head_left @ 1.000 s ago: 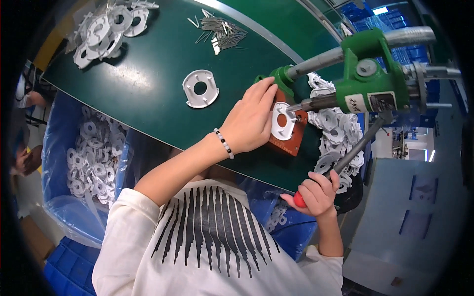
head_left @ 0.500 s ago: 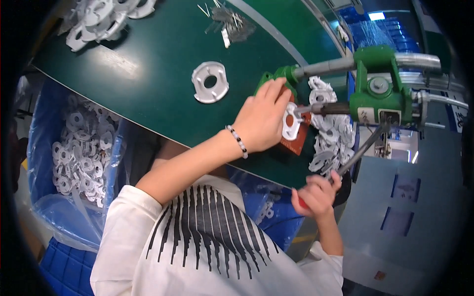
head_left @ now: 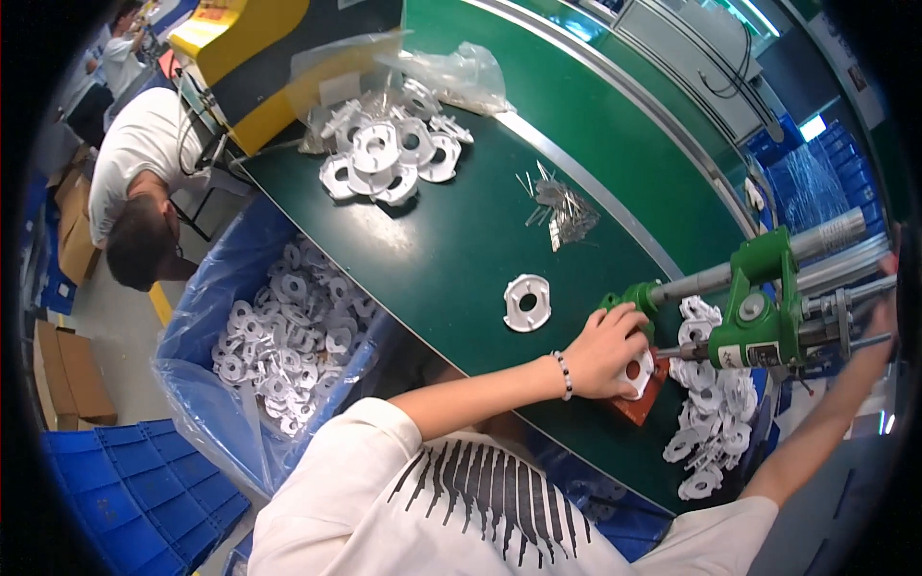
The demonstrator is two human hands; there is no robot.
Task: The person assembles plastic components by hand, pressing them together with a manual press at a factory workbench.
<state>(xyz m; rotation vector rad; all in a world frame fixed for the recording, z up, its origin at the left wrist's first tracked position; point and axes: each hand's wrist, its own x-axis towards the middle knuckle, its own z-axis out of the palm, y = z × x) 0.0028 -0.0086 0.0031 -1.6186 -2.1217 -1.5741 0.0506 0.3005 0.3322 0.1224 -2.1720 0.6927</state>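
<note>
My left hand (head_left: pixel 607 353) is closed on a white plastic ring part (head_left: pixel 638 372), pressing it onto the reddish-brown block (head_left: pixel 634 411) of a green hand press (head_left: pixel 759 312). The press's spindle points at that part from the right. At the far right my right arm reaches up beside the press, with my right hand (head_left: pixel 887 288) near the rim of the picture. Its fingers are dim and do not show clearly. A single white ring part (head_left: pixel 527 302) lies on the green table (head_left: pixel 451 278), left of my left hand.
White ring parts pile up (head_left: pixel 711 408) beside the press, and others (head_left: pixel 379 154) at the far left. Thin metal pins (head_left: pixel 567 213) lie toward the back. A blue-lined bin (head_left: pixel 182 379) of parts stands left, near blue crates (head_left: pixel 134 490). Another person (head_left: pixel 144 163) bends beyond it.
The view has swung left, bringing in the other person and a yellow-black machine. My right hand has gone from low on the press's lever up to the far right. My left hand stays at the block.
</note>
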